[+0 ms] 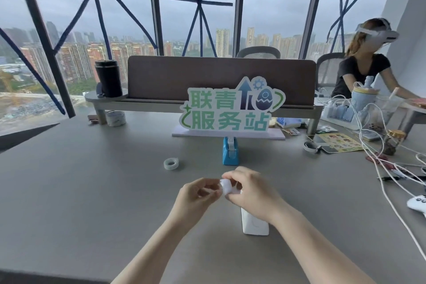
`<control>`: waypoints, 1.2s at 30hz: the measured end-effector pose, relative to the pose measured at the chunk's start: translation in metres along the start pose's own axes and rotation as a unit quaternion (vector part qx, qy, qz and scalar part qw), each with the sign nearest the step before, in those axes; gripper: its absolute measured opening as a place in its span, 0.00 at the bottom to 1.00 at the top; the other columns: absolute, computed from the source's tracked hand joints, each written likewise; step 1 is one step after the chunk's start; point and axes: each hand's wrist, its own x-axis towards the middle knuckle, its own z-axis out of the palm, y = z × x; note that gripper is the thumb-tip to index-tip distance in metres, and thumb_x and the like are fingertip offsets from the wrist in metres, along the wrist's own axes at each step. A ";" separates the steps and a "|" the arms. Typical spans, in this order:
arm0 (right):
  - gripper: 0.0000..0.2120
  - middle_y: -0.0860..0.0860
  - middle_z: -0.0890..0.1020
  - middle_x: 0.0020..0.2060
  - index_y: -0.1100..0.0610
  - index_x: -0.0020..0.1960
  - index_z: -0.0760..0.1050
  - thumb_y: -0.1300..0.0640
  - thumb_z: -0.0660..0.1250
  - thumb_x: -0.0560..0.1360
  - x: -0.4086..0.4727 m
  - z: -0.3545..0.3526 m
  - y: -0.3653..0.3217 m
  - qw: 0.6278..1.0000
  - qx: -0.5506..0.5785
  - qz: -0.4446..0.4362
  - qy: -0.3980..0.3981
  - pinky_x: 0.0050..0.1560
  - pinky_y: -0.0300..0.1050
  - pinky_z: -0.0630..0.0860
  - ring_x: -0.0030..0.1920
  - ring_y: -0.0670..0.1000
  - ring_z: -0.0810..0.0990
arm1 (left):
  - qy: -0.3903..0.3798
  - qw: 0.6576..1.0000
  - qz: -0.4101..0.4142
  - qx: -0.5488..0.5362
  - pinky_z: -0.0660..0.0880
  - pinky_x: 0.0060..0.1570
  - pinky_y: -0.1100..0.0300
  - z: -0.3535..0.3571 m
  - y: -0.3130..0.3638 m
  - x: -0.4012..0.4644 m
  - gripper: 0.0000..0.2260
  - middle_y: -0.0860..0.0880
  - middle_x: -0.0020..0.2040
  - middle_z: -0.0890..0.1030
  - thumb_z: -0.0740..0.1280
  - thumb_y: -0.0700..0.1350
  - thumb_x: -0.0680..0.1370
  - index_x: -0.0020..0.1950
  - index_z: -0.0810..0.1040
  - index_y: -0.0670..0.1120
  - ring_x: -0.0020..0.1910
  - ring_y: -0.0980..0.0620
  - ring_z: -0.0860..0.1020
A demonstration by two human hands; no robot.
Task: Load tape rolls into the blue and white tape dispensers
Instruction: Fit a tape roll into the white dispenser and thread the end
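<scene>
Both hands pinch one small white tape roll (226,186): left hand (198,193) fingers on one side, right hand (251,191) on the other, white dispenser (254,222) just below. Loose grip, and it drops, rolling toward the spare roll (171,163) beyond.

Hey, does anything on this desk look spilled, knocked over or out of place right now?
Nothing spilled or broken. The blue dispenser and white dispenser stand upright, and a tape roll lies flat to the left of the blue one. The only untidy spot is the tangle of white cables sprawling across the right side of the desk.
</scene>
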 end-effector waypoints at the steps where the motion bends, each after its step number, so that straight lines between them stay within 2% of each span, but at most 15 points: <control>1: 0.09 0.46 0.79 0.42 0.49 0.51 0.80 0.49 0.67 0.74 0.001 0.002 -0.002 1.000 0.004 0.004 0.004 0.43 0.47 0.77 0.42 0.47 0.77 | 0.000 1.000 -0.004 -0.006 0.70 0.31 0.64 -0.003 -0.001 0.000 0.07 0.53 0.34 0.80 0.71 0.41 0.73 0.45 0.84 0.53 0.33 0.55 0.75; 3: 0.09 0.46 0.79 0.42 0.48 0.52 0.80 0.47 0.66 0.75 0.002 0.006 -0.004 1.000 0.007 0.009 0.010 0.42 0.43 0.75 0.42 0.46 0.77 | 0.014 0.999 -0.021 -0.025 0.68 0.27 0.65 -0.007 -0.003 0.000 0.08 0.51 0.33 0.80 0.70 0.38 0.74 0.43 0.84 0.51 0.32 0.54 0.76; 6: 0.11 0.45 0.79 0.44 0.47 0.55 0.80 0.46 0.66 0.75 0.003 0.008 -0.008 1.000 0.008 0.018 -0.001 0.43 0.44 0.74 0.43 0.45 0.78 | 0.024 0.998 -0.030 -0.043 0.68 0.26 0.65 -0.009 -0.001 -0.001 0.02 0.52 0.29 0.79 0.71 0.39 0.73 0.42 0.83 0.45 0.29 0.55 0.76; 9: 0.12 0.48 0.80 0.44 0.50 0.57 0.80 0.51 0.68 0.75 0.005 0.011 -0.011 0.999 0.033 0.026 -0.024 0.45 0.44 0.74 0.44 0.47 0.78 | 0.031 0.998 -0.037 -0.044 0.68 0.26 0.65 -0.011 -0.002 -0.001 0.03 0.52 0.26 0.79 0.72 0.39 0.72 0.39 0.83 0.45 0.26 0.56 0.75; 13: 0.11 0.50 0.80 0.42 0.52 0.54 0.80 0.57 0.71 0.71 0.008 0.016 -0.012 0.998 0.030 0.035 -0.037 0.46 0.45 0.72 0.44 0.50 0.77 | 0.030 0.997 -0.049 -0.054 0.68 0.26 0.64 -0.014 -0.003 -0.003 0.02 0.52 0.26 0.80 0.74 0.40 0.71 0.39 0.83 0.45 0.26 0.55 0.76; 15: 0.11 0.52 0.80 0.43 0.55 0.52 0.79 0.58 0.71 0.70 0.009 0.017 -0.013 0.998 0.005 0.028 -0.050 0.45 0.45 0.70 0.45 0.52 0.77 | 0.026 0.997 -0.048 -0.050 0.69 0.26 0.63 -0.016 -0.005 -0.003 0.02 0.50 0.27 0.80 0.74 0.42 0.71 0.38 0.83 0.46 0.27 0.53 0.76; 19: 0.10 0.53 0.81 0.44 0.57 0.51 0.79 0.57 0.70 0.71 0.012 0.016 -0.016 0.998 -0.019 0.008 -0.062 0.46 0.47 0.71 0.46 0.54 0.77 | 0.036 0.998 -0.039 -0.020 0.69 0.26 0.62 -0.018 -0.008 -0.002 0.04 0.51 0.25 0.78 0.73 0.44 0.71 0.36 0.82 0.49 0.27 0.50 0.73; 21: 0.11 0.51 0.81 0.46 0.55 0.53 0.79 0.56 0.71 0.71 0.014 0.017 -0.017 0.998 -0.017 0.010 -0.066 0.44 0.47 0.72 0.47 0.52 0.78 | 0.045 0.998 -0.032 -0.002 0.69 0.26 0.62 -0.019 -0.009 -0.001 0.04 0.52 0.24 0.76 0.72 0.43 0.71 0.36 0.80 0.48 0.24 0.52 0.70; 23: 0.12 0.48 0.80 0.48 0.52 0.54 0.78 0.54 0.71 0.71 0.015 0.019 -0.016 0.998 -0.025 0.023 -0.061 0.43 0.43 0.70 0.48 0.50 0.77 | 0.054 0.998 -0.027 0.010 0.69 0.26 0.61 -0.022 -0.010 -0.002 0.05 0.53 0.24 0.76 0.71 0.41 0.70 0.35 0.79 0.48 0.23 0.53 0.69; 26: 0.09 0.47 0.80 0.48 0.51 0.52 0.76 0.50 0.63 0.75 0.019 0.024 -0.016 0.997 -0.042 0.038 -0.056 0.45 0.45 0.72 0.48 0.51 0.77 | 0.083 0.996 -0.027 0.004 0.71 0.29 0.59 -0.034 -0.014 -0.003 0.04 0.51 0.27 0.78 0.71 0.41 0.69 0.36 0.76 0.47 0.25 0.52 0.71; 29: 0.10 0.50 0.80 0.50 0.53 0.52 0.74 0.51 0.57 0.78 0.026 0.030 -0.018 0.989 -0.097 0.049 -0.104 0.43 0.46 0.71 0.51 0.54 0.77 | 0.123 0.992 -0.038 -0.004 0.73 0.31 0.58 -0.053 -0.020 -0.003 0.06 0.48 0.29 0.78 0.71 0.42 0.68 0.38 0.75 0.42 0.26 0.52 0.73; 32: 0.09 0.54 0.79 0.52 0.57 0.53 0.74 0.56 0.59 0.76 0.035 0.041 -0.024 0.974 -0.140 0.040 -0.172 0.43 0.45 0.69 0.51 0.58 0.77 | 0.150 0.987 -0.051 0.001 0.74 0.28 0.59 -0.067 -0.026 -0.005 0.07 0.43 0.32 0.79 0.71 0.40 0.69 0.39 0.74 0.39 0.27 0.51 0.74; 34: 0.11 0.55 0.77 0.54 0.57 0.55 0.75 0.58 0.60 0.75 0.041 0.048 -0.027 0.967 -0.149 0.035 -0.204 0.45 0.44 0.69 0.53 0.59 0.77 | 0.162 0.985 -0.057 0.002 0.76 0.31 0.56 -0.075 -0.031 -0.006 0.09 0.42 0.33 0.81 0.71 0.43 0.68 0.39 0.74 0.40 0.28 0.51 0.76; 36: 0.12 0.55 0.75 0.56 0.56 0.57 0.75 0.55 0.60 0.76 0.046 0.055 -0.028 0.962 -0.151 0.035 -0.227 0.46 0.44 0.68 0.54 0.59 0.77 | 0.170 0.983 -0.061 0.015 0.77 0.35 0.53 -0.082 -0.038 -0.005 0.07 0.46 0.32 0.81 0.70 0.47 0.66 0.37 0.76 0.45 0.29 0.51 0.77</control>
